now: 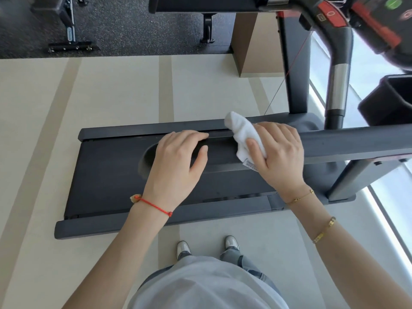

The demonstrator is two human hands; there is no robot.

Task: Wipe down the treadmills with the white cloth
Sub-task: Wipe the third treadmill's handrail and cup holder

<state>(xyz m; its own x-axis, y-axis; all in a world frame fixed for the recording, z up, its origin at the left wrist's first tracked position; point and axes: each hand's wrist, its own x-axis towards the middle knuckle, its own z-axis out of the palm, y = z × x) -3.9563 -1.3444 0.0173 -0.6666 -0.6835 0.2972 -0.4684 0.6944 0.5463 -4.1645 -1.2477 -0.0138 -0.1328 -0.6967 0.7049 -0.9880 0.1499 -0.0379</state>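
A person standing beside a dark grey treadmill (156,175) leans over its long matte-grey padded handrail (347,141), which runs across the view above the black running belt (107,166). The right hand (278,152) presses a bunched white terry cloth (243,132) against the top of the rail, thumb and fingers (254,148) curled over the wad so that it stays gathered under the palm; a printed care label hangs from the cloth's lower edge. The left hand (178,161) rests on the same rail just beside the cloth, its fingers (196,136) laid nearly straight over the top and holding nothing, apparently to steady the person while leaning in. Both wrists carry bracelets, a red cord on the left and thin gold chains on the right. The cloth sits near the middle of the rail, so the wiping looks to be partway along it, with the stretch toward the black and red console (330,16) likely still to come. The belt, the side rails of the deck and the silver-banded upright (338,85) show no cloth contact. Grey and white trainers stand on the pale striped floor (111,90) below.
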